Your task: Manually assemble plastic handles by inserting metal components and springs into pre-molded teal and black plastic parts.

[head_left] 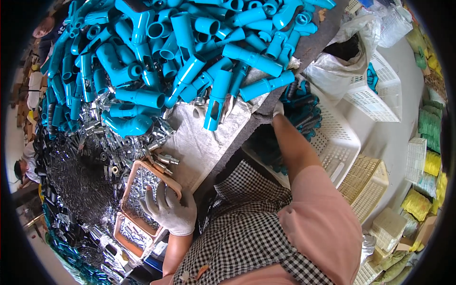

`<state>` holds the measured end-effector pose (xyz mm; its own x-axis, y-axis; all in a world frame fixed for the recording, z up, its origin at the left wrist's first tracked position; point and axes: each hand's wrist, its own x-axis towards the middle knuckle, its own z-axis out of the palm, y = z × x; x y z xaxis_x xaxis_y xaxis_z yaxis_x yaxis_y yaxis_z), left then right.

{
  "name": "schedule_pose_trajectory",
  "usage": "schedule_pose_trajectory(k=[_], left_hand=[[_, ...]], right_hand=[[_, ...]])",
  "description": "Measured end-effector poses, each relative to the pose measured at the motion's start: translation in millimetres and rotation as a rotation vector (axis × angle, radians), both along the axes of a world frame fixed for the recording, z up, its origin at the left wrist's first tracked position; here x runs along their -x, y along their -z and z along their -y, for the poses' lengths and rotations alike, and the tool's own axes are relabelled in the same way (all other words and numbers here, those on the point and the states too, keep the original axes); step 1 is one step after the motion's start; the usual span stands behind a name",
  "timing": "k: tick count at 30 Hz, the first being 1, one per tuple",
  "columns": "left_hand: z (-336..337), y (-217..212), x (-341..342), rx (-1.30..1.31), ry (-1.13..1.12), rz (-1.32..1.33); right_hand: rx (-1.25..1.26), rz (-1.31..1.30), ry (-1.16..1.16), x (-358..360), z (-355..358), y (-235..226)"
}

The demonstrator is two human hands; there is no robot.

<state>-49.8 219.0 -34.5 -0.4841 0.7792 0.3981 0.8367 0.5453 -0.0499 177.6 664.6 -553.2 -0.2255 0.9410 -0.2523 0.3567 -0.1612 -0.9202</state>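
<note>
My left hand (172,209), in a white glove, lies with its fingers spread over the edge of an orange-rimmed tray (124,202) of small shiny metal parts. It holds nothing that I can see. To the right, my right hand (278,109), also gloved, reaches to a white plastic crate (349,147) at the table's edge. Teal and black tool housings (304,111) lie in that crate beside the hand. The fingers of my right hand are mostly hidden, so what they grip, if anything, does not show.
A large heap of teal tubular housings (138,98) covers the far table. Metal shafts (167,159) and a mound of dark fine pins or screws (78,185) lie left. A white sack (327,71), another crate (380,90) and a beige basket (365,185) stand right. Another person (29,161) is far left.
</note>
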Motion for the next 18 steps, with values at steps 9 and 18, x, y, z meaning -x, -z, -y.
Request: schedule_pose_trajectory(k=[9, 18], left_hand=[[9, -4, -2, 0.1, -0.072, -0.018], [18, -4, -4, 0.107, -0.087, -0.013]], right_hand=[[0.533, 0.02, 0.659, 95, 55, -110], [0.469, -0.456, -0.159, 46, 105, -144]])
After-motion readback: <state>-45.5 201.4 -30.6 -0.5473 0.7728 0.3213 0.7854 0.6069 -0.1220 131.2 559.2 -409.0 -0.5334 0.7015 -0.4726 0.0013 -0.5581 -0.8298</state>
